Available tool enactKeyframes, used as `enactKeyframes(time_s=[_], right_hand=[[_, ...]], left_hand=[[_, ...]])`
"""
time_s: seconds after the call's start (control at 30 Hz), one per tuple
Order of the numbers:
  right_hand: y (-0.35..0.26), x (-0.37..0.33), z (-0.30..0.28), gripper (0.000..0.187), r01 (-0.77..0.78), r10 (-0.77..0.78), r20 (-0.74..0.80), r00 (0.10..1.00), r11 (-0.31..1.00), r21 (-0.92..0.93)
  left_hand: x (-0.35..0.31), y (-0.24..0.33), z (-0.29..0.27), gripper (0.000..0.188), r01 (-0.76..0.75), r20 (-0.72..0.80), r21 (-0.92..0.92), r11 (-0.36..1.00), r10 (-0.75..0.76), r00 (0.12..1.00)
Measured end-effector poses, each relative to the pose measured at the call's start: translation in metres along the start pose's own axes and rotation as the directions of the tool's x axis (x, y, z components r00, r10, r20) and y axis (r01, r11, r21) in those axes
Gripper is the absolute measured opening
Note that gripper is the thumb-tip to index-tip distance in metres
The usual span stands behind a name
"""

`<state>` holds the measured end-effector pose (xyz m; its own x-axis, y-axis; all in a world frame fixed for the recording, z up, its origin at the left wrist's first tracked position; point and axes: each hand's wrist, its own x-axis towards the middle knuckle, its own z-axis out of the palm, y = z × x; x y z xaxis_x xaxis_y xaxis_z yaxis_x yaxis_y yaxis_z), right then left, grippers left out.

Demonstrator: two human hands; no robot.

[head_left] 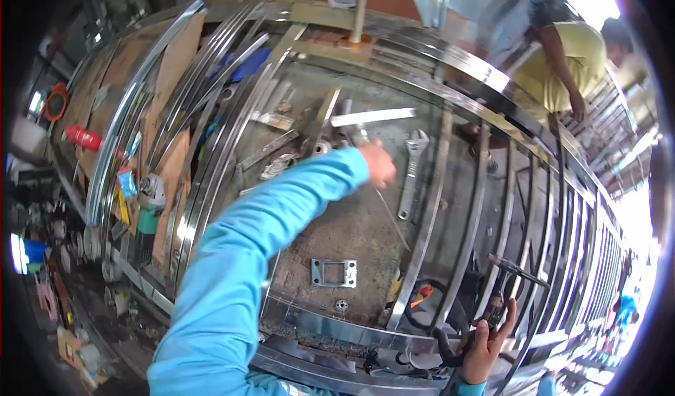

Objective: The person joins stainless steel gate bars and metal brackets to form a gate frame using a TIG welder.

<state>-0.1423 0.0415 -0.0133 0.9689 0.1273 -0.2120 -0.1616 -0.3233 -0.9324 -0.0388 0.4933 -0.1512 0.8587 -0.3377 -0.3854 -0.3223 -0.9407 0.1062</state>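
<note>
My left hand [380, 165], in a blue sleeve, reaches over the middle of the bench with its fingers curled and partly blurred. A thin rod [394, 220] runs out from just below it; what the fingers hold is not clear. Beyond the hand lies a bright metal strip [373, 117], and to its right an adjustable wrench [412, 174]. At the lower right, my right hand [484, 347] grips a black welding torch [496, 310], its head pointing up over the metal bars. A square metal plate with a cut-out [334, 262] lies on the bench nearer me.
A barred metal frame [485, 220] stretches to the right. Long metal tubes [232, 143] lie at the left, near an angle grinder [148, 216] and a red bottle [83, 138]. A person in yellow [573, 65] bends over the far right side. A tape roll [342, 1] sits at the back.
</note>
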Motion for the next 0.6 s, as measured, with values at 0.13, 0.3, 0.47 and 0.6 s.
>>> enactKeyframes(time_s=[0.13,0.3,0.47,0.6], right_hand=[[-0.013,-0.025,-0.031,0.072,0.015,-0.012,-0.018,1.000,0.992,0.127],[-0.044,-0.062,-0.073,0.074,0.119,-0.087,-0.164,0.983,0.973,0.197],[-0.083,-0.087,-0.141,0.072,0.307,-0.295,-0.188,0.937,0.951,0.040],[-0.140,-0.106,-0.192,0.069,0.450,-0.467,-0.067,0.882,0.875,-0.178]], left_hand=[[-0.059,-0.021,-0.086,0.030,0.060,-0.158,-0.220,0.974,-0.096,0.983],[-0.116,0.027,-0.168,0.049,0.017,-0.444,-0.186,0.982,-0.100,0.890],[-0.205,0.109,-0.150,0.056,0.098,-0.562,-0.189,0.977,-0.190,0.805],[-0.280,0.154,-0.123,0.054,0.245,-0.544,-0.198,0.949,-0.314,0.778]])
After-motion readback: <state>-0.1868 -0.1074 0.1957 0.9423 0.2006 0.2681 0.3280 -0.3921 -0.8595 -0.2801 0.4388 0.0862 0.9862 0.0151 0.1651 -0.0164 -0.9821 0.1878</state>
